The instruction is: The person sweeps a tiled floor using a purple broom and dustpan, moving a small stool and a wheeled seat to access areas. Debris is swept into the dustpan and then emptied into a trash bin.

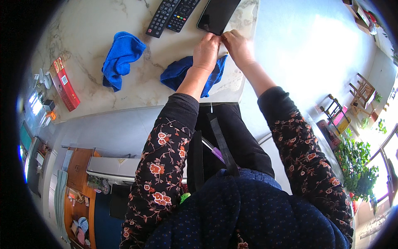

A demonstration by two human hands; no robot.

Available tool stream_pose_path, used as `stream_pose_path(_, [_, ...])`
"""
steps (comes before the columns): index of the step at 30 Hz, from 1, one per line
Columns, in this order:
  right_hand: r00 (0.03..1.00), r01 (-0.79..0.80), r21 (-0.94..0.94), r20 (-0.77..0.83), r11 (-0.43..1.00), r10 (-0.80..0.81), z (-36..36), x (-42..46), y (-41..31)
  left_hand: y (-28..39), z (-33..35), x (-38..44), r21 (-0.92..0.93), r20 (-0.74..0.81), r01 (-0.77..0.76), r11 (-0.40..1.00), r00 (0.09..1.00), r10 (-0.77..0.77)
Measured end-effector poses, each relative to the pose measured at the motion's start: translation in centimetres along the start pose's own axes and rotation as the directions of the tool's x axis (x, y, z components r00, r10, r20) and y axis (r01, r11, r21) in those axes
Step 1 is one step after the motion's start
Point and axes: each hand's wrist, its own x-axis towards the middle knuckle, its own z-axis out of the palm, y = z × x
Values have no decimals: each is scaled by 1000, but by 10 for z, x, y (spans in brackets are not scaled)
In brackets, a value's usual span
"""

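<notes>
A smartphone with a dark screen [217, 15] lies at the far edge of the view on a marbled table [84, 40]. My left hand [206, 51] and my right hand [238, 46] come together at its near end, fingertips bent and close to each other. Whether they grip the phone's edge or pinch something small is hidden by the fingers. Beneath my left wrist lies a crumpled blue cloth [177, 73], partly covered by the forearm. A second blue cloth [119, 60] rests farther left, folded and rumpled.
Two black remote controls [161, 18] [182, 14] lie side by side left of the phone. A red box [66, 85] sits near the table's left end. The table's right edge runs just past my right hand. Leafy plants [357, 165] and a wooden chair [362, 91] stand off to the right.
</notes>
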Motion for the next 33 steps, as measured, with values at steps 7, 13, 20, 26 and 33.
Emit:
stream_pose_path(7, [981,-18,-157,190,987,48,-2,7,1,3,-2,6,312,234,-155,937,969,82])
stream_pose_path(13, [755,-656,556,469,510,459,-15,0,15,4,-7,8,90,125,-57,994,991,45])
stream_pose_path(20, [879,-401,876,450,-268,158,14,-31,25,37,-30,2,-270,109,44,962,994,-15])
stream_pose_path(26, [869,-241,769,443,-593,221,26,-41,28,59,-40,-1,-420,55,0,908,998,26])
stream_pose_path(33, [844,-42,44,536,-998,-12,-10,-57,38,31,-20,-3,-128,124,60,990,991,-44])
